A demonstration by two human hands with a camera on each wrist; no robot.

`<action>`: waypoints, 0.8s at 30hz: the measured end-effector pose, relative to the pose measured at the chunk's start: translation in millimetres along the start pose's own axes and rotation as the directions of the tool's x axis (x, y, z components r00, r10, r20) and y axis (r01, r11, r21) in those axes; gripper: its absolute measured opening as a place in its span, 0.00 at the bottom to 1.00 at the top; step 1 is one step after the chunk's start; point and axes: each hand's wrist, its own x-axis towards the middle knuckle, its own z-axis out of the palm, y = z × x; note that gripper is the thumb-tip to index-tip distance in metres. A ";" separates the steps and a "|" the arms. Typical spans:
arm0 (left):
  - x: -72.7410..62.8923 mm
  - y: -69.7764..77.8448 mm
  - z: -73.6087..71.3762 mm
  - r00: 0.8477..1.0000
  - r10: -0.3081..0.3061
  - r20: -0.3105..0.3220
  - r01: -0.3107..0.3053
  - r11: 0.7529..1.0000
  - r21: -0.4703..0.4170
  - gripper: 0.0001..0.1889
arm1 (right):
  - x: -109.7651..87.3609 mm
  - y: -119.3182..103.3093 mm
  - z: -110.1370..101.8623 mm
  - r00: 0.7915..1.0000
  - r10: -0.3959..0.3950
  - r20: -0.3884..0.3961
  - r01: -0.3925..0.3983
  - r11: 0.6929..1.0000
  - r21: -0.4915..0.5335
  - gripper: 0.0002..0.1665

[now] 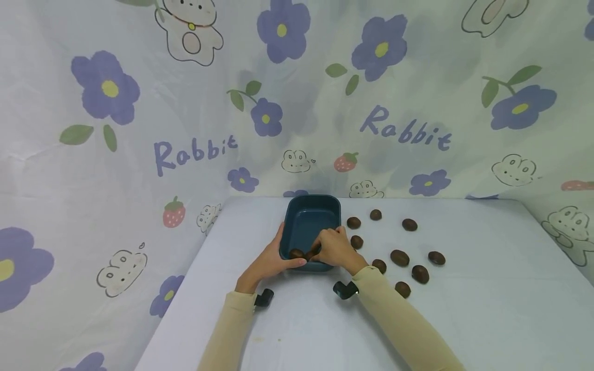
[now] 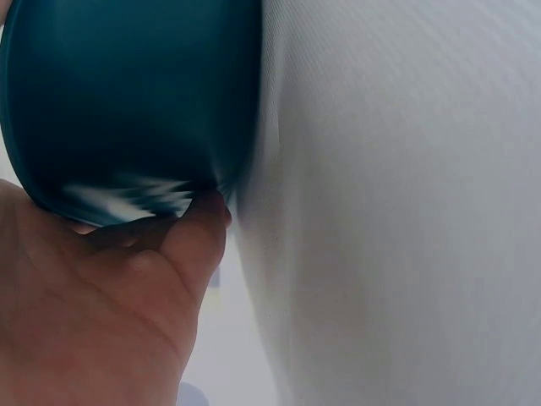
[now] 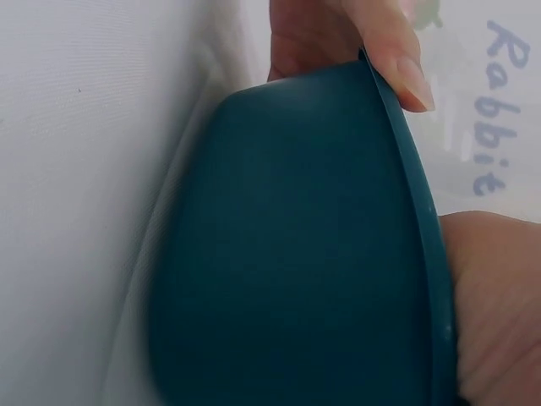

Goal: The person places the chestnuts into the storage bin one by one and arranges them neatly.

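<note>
A dark teal rectangular container (image 1: 312, 206) stands on the white table. My left hand (image 1: 274, 257) grips its near left corner, thumb over the near rim and fingers along the outer side; the left wrist view shows those fingers against the teal wall. My right hand (image 1: 335, 248) reaches over the right rim into the container, fingers bent down and pinching a brown chestnut (image 1: 313, 252) near the bottom. Another chestnut (image 1: 297, 253) lies beside it in the near left corner. The right wrist view shows the container's outer wall (image 3: 296, 228), which hides the right fingertips.
Several loose chestnuts (image 1: 400, 258) lie scattered on the table (image 1: 487, 319) to the right of the container, some close to the right forearm. A patterned cloth (image 1: 306, 98) with flowers and rabbits hangs behind the table and along its sides.
</note>
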 end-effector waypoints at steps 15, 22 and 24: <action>0.5 1.7 1.5 1.000 0.026 -0.003 -0.026 0.999 -0.019 0.68 | -26.0 32.4 -47.4 0.980 0.056 -0.188 0.015 0.934 0.358 0.17; 0.0 0.9 1.1 1.000 0.016 -0.007 -0.016 1.000 -0.021 0.69 | -43.9 57.1 -63.9 0.966 0.141 -0.216 -0.047 0.920 0.390 0.19; 0.3 -0.5 1.9 1.000 0.004 -0.006 -0.004 1.000 -0.019 0.69 | -47.3 63.9 -63.7 0.960 0.177 -0.215 -0.083 0.918 0.388 0.19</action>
